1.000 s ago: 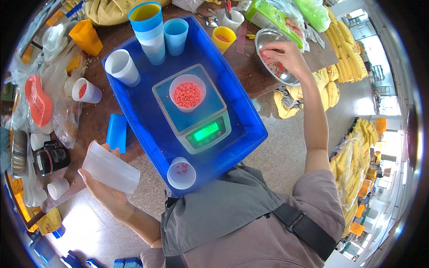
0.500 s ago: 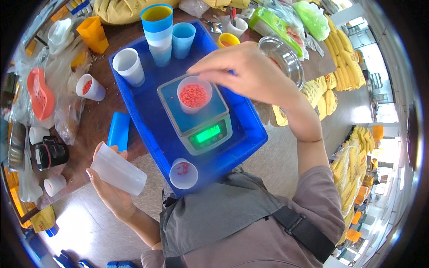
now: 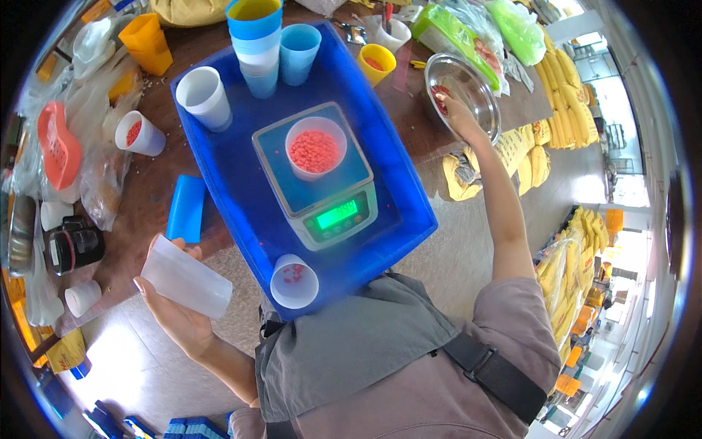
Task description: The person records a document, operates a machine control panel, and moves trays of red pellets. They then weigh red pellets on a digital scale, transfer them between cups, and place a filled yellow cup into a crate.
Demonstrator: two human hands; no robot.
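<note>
My left hand point(image 3: 179, 322) is closed round a tilted white translucent cup point(image 3: 191, 281), off the table's near edge. At the far right my right hand point(image 3: 459, 117) reaches into a clear, shiny bowl point(image 3: 488, 99). Its fingers are together, with the tips at the red pellets point(image 3: 440, 102) there; whether they grip any is hidden. Between my hands, a digital scale point(image 3: 296, 192) with a lit green display stands in a blue tray point(image 3: 212, 172). A white cup point(image 3: 316, 126) part full of red pellets stands on its plate. Near me, another cup point(image 3: 294, 291) holds a few red pellets.
Stacked blue and white cups point(image 3: 254, 44), a light blue cup point(image 3: 300, 55) and a white cup point(image 3: 203, 95) stand at the tray's far end. A pellet cup point(image 3: 140, 135) and a blue object point(image 3: 186, 208) lie left. A yellow cup point(image 3: 376, 64) stands beyond the tray.
My right hand has moved from above the cup on the scale to the bowl at the right. My left hand still holds its cup.
</note>
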